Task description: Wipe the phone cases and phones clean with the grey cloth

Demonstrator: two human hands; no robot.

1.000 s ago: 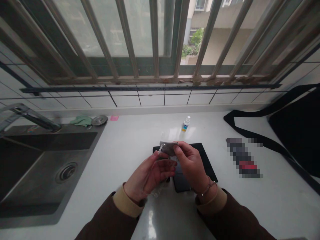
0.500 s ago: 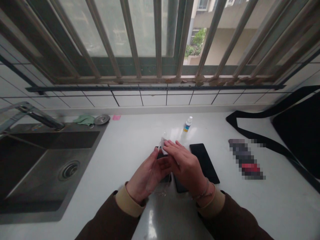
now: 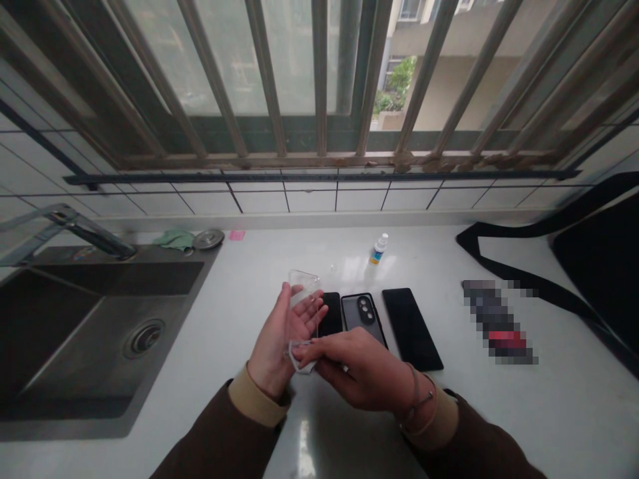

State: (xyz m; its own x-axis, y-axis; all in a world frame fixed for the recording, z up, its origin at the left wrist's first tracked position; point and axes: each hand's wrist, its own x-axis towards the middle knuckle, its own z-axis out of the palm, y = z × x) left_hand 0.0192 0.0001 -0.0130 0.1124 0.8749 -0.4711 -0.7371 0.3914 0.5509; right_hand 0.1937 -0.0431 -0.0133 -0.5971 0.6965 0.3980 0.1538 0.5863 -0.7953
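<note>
In the head view, a clear phone case (image 3: 302,284) rests upright along the palm of my left hand (image 3: 273,342). My left thumb lies at its left edge and the fingers lie behind and beside its right edge. My right hand (image 3: 362,369) pinches a small whitish cloth (image 3: 301,362) against the lower end of the case. Just beyond my hands lie a black phone (image 3: 330,311) and a dark phone case (image 3: 355,309) with camera cutouts, its lower part hidden by my right hand. A larger black phone (image 3: 412,329) lies to their right.
A small white spray bottle (image 3: 379,250) stands behind the phones on the white counter (image 3: 239,286). At left are a steel sink (image 3: 167,309), a faucet (image 3: 94,236), a green cloth (image 3: 174,239) and a drain lid (image 3: 208,239). A black bag (image 3: 599,246) with its strap lies at right.
My right hand has moved down along the clear case with the cloth, from its upper end to its lower end. The left hand has turned its palm more toward me, and the dark case shows now.
</note>
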